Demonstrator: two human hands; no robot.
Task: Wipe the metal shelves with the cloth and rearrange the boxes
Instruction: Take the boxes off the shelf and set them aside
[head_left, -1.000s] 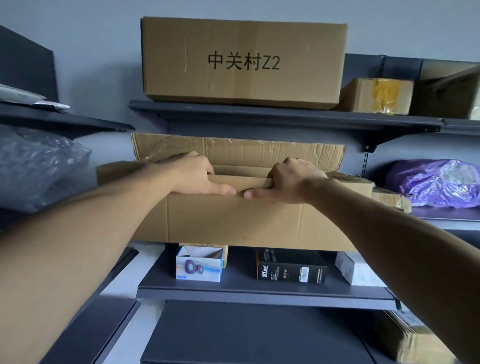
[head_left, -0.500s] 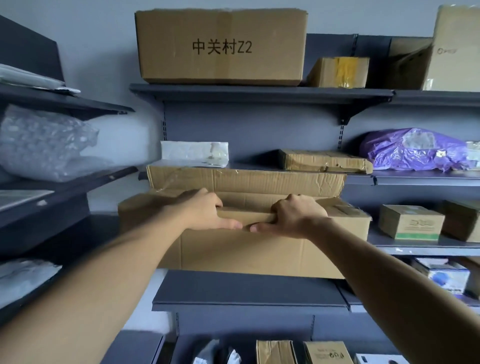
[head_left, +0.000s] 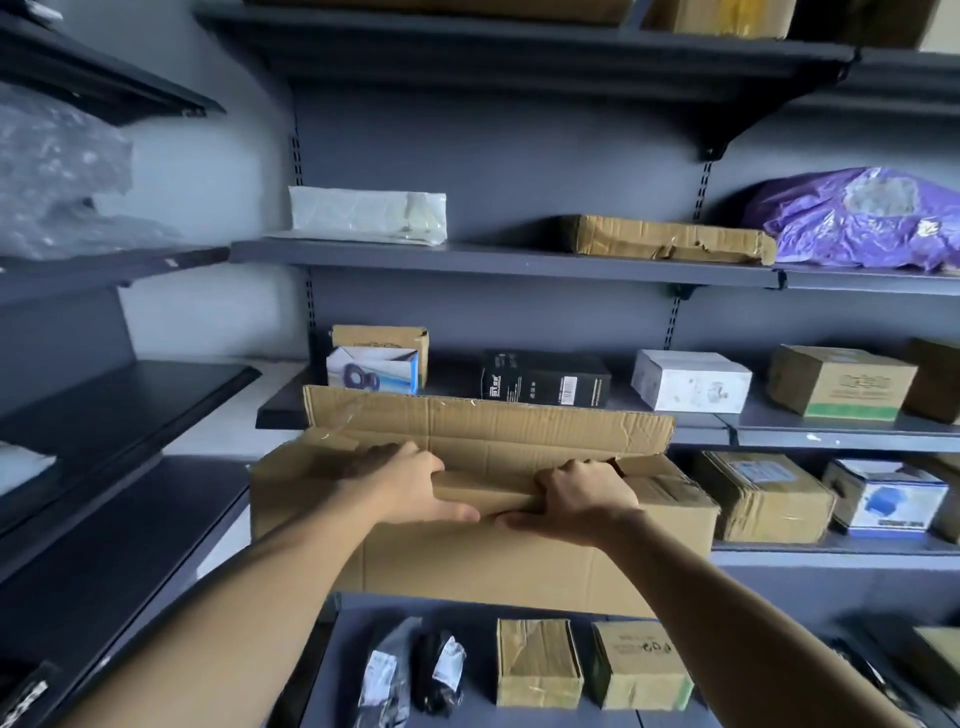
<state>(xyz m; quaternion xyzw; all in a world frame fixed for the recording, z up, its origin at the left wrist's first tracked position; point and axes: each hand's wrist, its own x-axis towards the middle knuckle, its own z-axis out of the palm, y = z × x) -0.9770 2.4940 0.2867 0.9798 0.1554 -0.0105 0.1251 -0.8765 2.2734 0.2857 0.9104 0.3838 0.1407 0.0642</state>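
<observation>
Lower now than half a second ago, the big box (head_left: 519, 566) has come down past the shelf of small boxes (head_left: 831, 441). The black box (head_left: 545, 384) and the blue and white box (head_left: 371, 369) there show above its raised back flap (head_left: 488, 431). I hold it in front of the shelving, its lower edge just over the front edge of the lowest shelf (head_left: 353, 623); I cannot tell whether it rests on anything.

My left hand (head_left: 410, 483) grips the near top edge, fingers curled over into the opening and thumb flat along the front face. My right hand (head_left: 576, 501) grips the same edge just beside it in the same way, the two thumbs nearly meeting.

To the right of the big box, a taped brown box (head_left: 763, 499) sits on its shelf. Below, two small cardboard boxes (head_left: 537, 662) stand side by side near the lowest shelf's front edge, with black packets (head_left: 439, 670) to their left.
</observation>
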